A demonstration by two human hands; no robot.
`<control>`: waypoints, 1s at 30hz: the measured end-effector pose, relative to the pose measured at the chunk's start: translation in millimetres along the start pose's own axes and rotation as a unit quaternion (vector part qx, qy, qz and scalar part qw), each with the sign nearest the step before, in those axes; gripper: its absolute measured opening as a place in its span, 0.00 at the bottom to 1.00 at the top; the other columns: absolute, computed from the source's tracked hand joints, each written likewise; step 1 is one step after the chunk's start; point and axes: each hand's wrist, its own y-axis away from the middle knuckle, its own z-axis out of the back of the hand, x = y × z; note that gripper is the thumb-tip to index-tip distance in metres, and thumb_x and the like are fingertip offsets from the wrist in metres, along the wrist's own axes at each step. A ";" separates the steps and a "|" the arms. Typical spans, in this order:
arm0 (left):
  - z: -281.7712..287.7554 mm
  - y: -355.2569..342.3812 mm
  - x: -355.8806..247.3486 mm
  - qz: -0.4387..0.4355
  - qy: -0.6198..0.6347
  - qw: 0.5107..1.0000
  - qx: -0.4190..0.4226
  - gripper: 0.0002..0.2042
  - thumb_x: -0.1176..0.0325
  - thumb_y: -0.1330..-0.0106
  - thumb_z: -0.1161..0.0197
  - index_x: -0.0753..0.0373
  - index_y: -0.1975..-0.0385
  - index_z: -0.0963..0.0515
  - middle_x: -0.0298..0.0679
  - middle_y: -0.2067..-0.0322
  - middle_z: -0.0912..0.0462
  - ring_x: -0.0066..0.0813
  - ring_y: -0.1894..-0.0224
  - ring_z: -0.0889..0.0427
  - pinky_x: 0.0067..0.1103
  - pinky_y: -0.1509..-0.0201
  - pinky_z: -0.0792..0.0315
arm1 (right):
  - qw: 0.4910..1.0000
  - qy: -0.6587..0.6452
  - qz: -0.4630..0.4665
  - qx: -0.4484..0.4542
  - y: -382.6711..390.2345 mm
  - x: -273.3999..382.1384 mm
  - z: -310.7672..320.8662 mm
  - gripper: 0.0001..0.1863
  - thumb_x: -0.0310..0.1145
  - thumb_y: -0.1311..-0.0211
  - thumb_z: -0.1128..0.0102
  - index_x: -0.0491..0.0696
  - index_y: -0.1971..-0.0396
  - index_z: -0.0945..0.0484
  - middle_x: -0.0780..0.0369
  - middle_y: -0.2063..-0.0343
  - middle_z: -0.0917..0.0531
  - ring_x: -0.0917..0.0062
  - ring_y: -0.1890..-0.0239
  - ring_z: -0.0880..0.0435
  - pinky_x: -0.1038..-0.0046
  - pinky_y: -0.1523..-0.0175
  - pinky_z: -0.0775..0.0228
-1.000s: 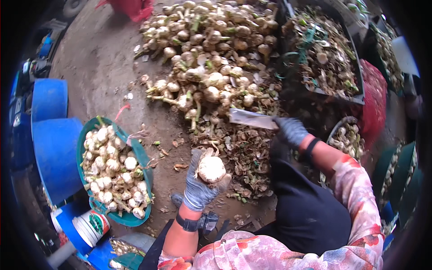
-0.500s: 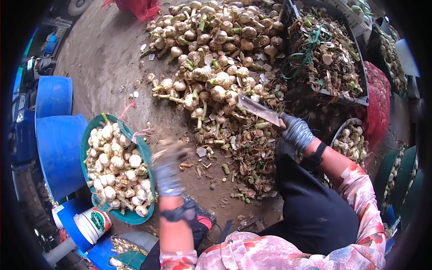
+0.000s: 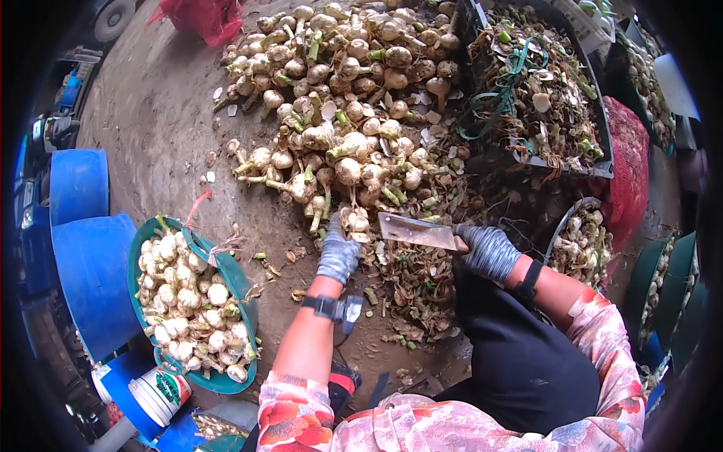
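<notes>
- Reaching into the edge of the garlic pile [image 3: 339,113], the gloved left hand [image 3: 338,252] now closes its fingers around an untrimmed bulb [image 3: 354,221] at the heap's near edge.
- 1 second ago that hand held a trimmed bulb up; half a second ago it swung toward the green basin [image 3: 230,279] of cleaned garlic. It now holds no trimmed bulb, so 1 cycle looks finished.
- The right hand [image 3: 489,252] stays wrapped tight on the cleaver [image 3: 418,230], blade flat and now lower, just beside the new bulb.
- Trimmings [image 3: 422,286] litter the ground beneath.
</notes>
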 end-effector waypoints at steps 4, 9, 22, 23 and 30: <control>-32.3 27.6 -42.4 0.288 0.313 0.902 0.072 0.21 0.56 0.22 0.58 0.61 0.38 0.34 0.42 0.46 0.23 0.32 0.45 0.23 0.27 0.40 0.26 | 0.996 0.034 0.075 0.041 7.4 13.6 12.1 0.12 0.40 0.43 0.39 0.50 0.62 0.23 0.53 0.75 0.17 0.54 0.68 0.16 0.57 0.64 0.24; -6.6 81.8 -19.3 -0.020 0.013 0.989 0.147 0.16 0.66 0.30 0.47 0.60 0.44 0.25 0.42 0.48 0.20 0.37 0.46 0.21 0.30 0.39 0.28 | 0.983 0.051 0.168 0.047 5.8 46.1 10.3 0.10 0.37 0.45 0.38 0.51 0.64 0.23 0.55 0.75 0.17 0.55 0.68 0.16 0.57 0.65 0.25; -17.2 104.1 -84.2 -0.138 -0.170 0.971 0.096 0.15 0.62 0.35 0.40 0.55 0.49 0.21 0.40 0.54 0.18 0.42 0.51 0.19 0.31 0.44 0.26 | 0.976 0.066 0.199 0.060 13.5 53.0 9.2 0.11 0.28 0.50 0.42 0.50 0.64 0.23 0.56 0.75 0.18 0.57 0.67 0.16 0.58 0.65 0.26; -17.3 106.3 -94.2 -0.118 -0.181 0.971 0.107 0.15 0.61 0.35 0.40 0.55 0.49 0.21 0.40 0.54 0.18 0.42 0.51 0.19 0.31 0.44 0.26 | 0.973 0.066 0.212 0.066 14.1 53.0 9.4 0.12 0.28 0.51 0.42 0.49 0.63 0.23 0.56 0.74 0.18 0.57 0.67 0.16 0.58 0.65 0.26; -27.8 102.6 -76.1 0.127 0.555 0.776 0.271 0.18 0.61 0.29 0.48 0.58 0.42 0.26 0.42 0.47 0.21 0.37 0.46 0.22 0.29 0.38 0.29 | 0.968 0.080 0.233 0.044 1.7 34.6 -8.9 0.11 0.29 0.51 0.41 0.49 0.64 0.24 0.56 0.71 0.18 0.57 0.64 0.16 0.58 0.63 0.25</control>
